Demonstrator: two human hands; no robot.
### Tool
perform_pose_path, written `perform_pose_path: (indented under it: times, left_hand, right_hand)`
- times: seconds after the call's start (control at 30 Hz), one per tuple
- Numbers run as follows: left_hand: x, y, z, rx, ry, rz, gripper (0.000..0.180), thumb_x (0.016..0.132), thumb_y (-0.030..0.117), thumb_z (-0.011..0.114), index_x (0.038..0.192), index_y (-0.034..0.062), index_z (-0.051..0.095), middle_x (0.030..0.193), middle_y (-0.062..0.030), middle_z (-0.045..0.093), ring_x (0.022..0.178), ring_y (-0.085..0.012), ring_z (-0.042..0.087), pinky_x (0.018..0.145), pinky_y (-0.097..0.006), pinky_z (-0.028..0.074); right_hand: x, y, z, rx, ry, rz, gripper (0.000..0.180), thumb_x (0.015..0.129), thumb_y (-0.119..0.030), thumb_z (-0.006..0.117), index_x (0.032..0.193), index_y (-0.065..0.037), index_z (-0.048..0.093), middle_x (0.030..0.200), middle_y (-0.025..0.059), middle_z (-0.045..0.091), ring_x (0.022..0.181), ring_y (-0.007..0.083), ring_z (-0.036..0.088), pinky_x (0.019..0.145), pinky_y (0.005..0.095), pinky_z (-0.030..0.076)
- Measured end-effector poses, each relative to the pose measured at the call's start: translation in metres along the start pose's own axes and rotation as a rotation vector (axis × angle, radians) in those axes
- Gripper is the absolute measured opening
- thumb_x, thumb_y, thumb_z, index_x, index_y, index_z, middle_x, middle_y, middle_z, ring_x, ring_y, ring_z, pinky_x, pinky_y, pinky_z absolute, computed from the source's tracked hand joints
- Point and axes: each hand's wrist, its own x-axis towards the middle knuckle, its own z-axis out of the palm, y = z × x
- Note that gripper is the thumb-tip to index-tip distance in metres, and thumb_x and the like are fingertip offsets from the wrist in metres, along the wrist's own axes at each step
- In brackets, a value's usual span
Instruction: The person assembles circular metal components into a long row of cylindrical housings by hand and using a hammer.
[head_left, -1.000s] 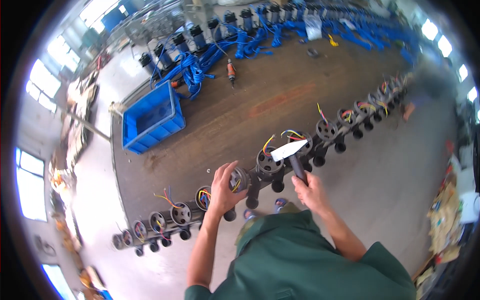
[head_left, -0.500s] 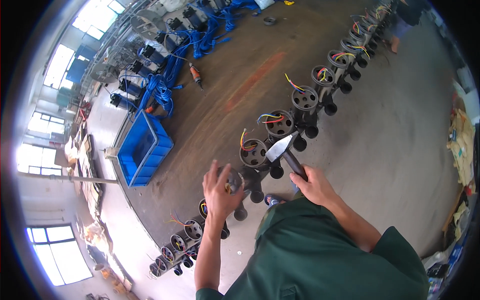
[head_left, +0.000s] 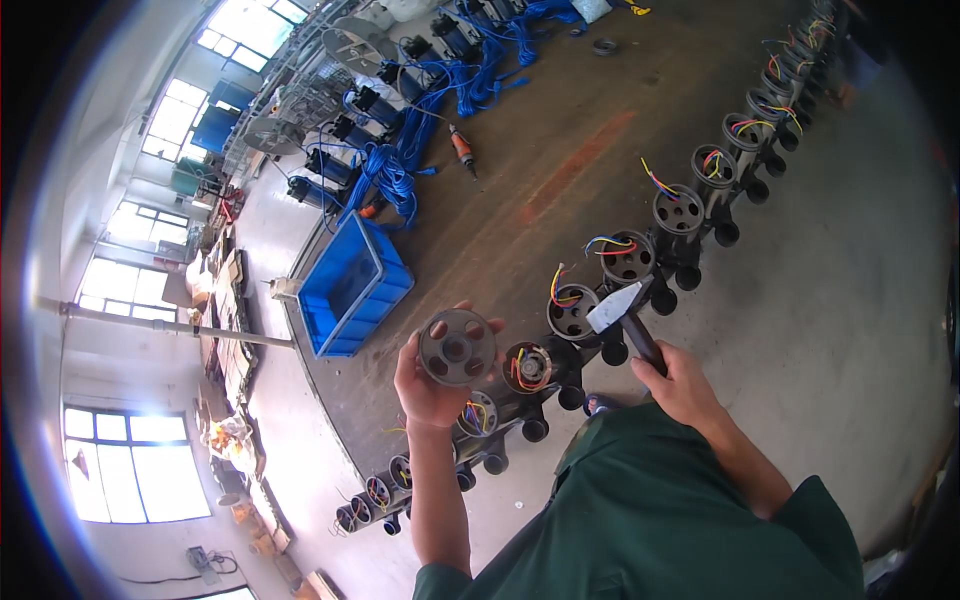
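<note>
Head: L hand (head_left: 432, 385) w/ end cover (head_left: 457, 347), R hand (head_left: 680, 380) w/ hammer (head_left: 625, 315)

Just beyond the left fingers (head_left: 470, 318) that grip the round end cover (head_left: 457, 347), bare floor (head_left: 500, 190) lies open up to the blue crate (head_left: 350, 285). Beneath them the row of motors (head_left: 620, 270) with its loose wires blocks the way. Right of the hammer (head_left: 625, 318), the floor seems free.

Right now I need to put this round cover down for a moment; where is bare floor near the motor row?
Bare grey concrete lies right of the black motor row. The brown strip between that row and the blue plastic crate is open. Farther up, the blue cable coils crowd the floor.
</note>
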Motion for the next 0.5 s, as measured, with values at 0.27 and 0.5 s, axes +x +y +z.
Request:
perform_pose_path:
  times: [0.27, 0.5]
  left_hand:
    - [0.034, 0.005, -0.053, -0.033, 0.366, 0.110, 0.061, 0.104, 0.046, 0.048, 0.148, 0.0051, 0.044, 0.139, -0.0249, 0.057, 0.102, -0.0374, 0.063, 0.077, -0.043, 0.055]
    - [0.081, -0.075, -0.063, 1.345, 0.348, 0.412, 0.049, 0.088, 0.040, 0.079, 0.116, 0.0003, 0.071, 0.122, -0.0203, 0.066, 0.113, -0.0373, 0.063, 0.102, -0.044, 0.048]
  right_hand:
    - [0.003, 0.012, -0.005, 0.003, -0.037, 0.088, 0.038, 0.098, -0.036, 0.067, 0.094, 0.002, 0.066, 0.071, 0.0120, 0.064, 0.062, 0.0230, 0.061, 0.059, 0.0369, 0.046]
    - [0.004, 0.017, -0.009, -0.106, 0.003, 0.095, 0.039, 0.098, -0.039, 0.067, 0.097, 0.000, 0.068, 0.074, 0.0133, 0.068, 0.069, 0.0287, 0.067, 0.065, 0.0393, 0.051]
